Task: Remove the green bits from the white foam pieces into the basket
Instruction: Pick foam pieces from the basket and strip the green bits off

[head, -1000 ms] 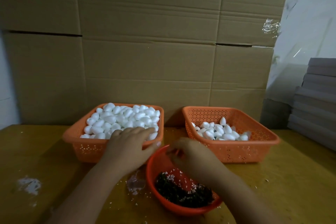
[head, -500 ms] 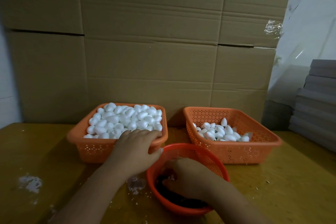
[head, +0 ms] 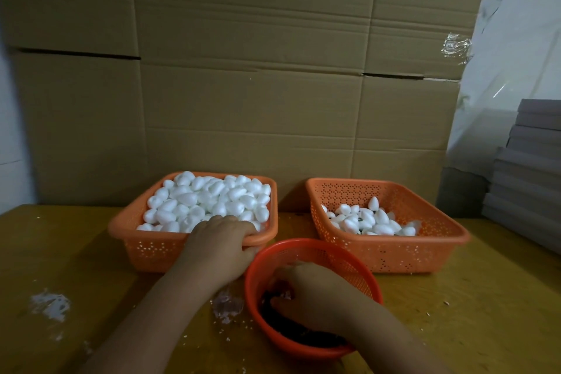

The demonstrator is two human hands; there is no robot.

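Yellow table (head: pixel 91 267) in front: the right hand (head: pixel 315 291) is lowered into the round basket (head: pixel 358 270) of green bits (head: pixel 291 328), its grip hidden. Behind, the full basket's rim (head: pixel 264 240) is gripped by the left hand (head: pixel 221 240). Dropping appears underway; another foam piece (head: pixel 188 197) is needed next.

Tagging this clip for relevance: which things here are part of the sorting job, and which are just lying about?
Job: left hand; right hand; full foam basket; sparse foam basket; round basket of dark bits.

Lying about: cardboard boxes; grey boards; white crumbs.
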